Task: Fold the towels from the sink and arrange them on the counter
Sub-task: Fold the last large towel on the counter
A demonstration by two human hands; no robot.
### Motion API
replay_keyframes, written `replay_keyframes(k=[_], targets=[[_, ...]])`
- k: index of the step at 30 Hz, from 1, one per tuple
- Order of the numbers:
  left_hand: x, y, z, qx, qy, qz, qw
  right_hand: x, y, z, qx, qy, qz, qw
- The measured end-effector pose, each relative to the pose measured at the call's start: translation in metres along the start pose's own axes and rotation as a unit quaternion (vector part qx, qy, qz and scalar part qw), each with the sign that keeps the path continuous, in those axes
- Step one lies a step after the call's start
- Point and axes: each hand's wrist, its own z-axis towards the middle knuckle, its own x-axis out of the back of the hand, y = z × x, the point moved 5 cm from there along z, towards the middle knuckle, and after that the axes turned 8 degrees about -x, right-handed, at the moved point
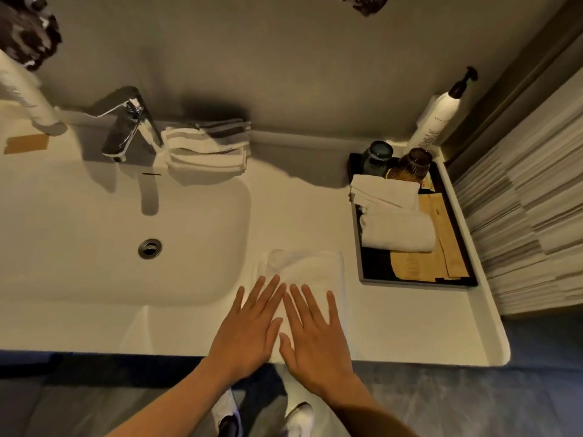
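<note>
A white towel (310, 268) lies spread flat on the white counter (410, 323), just right of the sink basin (94, 247). My left hand (249, 326) and my right hand (312, 335) rest palm down on its near half, side by side, fingers spread and flat. Neither hand grips anything. A stack of folded white towels (206, 146) sits at the back of the counter beside the faucet (126, 127). The basin holds no towel that I can see.
A black tray (359, 247) at the right holds a folded towel (383, 192), a rolled towel (397, 231), paper packets and two upturned glasses. A pump bottle (437, 121) stands behind it. A striped wall runs along the right edge.
</note>
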Motion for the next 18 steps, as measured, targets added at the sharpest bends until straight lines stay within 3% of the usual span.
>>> replay_keyframes(k=[3,5,8,9,12,13,15,18], targets=[[0.001,0.0,0.008,-0.005,0.001,-0.002,1.0,0.006,0.006,0.008,0.019,-0.004,0.016,1.0],[0.006,-0.002,0.017,0.004,-0.007,-0.019,1.0,0.02,0.021,0.014,-0.003,0.027,0.093,0.995],[0.025,0.008,0.027,-0.042,0.005,0.006,0.999,0.041,0.056,0.01,-0.178,0.103,0.23,0.951],[0.03,0.012,0.028,-0.078,0.015,0.02,0.997,0.044,0.067,0.006,-0.259,0.094,0.27,0.923],[0.029,0.021,0.024,-0.165,0.016,-0.026,0.986,0.04,0.081,0.004,-0.443,-0.048,0.408,0.797],[0.025,0.021,0.022,-0.167,0.006,-0.049,0.985,0.04,0.081,0.005,-0.457,-0.08,0.425,0.778],[0.016,0.019,0.02,-0.151,-0.027,-0.082,0.985,0.038,0.079,0.011,-0.442,-0.112,0.426,0.781],[0.012,0.017,0.024,-0.152,-0.044,-0.094,0.983,0.041,0.074,0.018,-0.444,-0.128,0.468,0.753]])
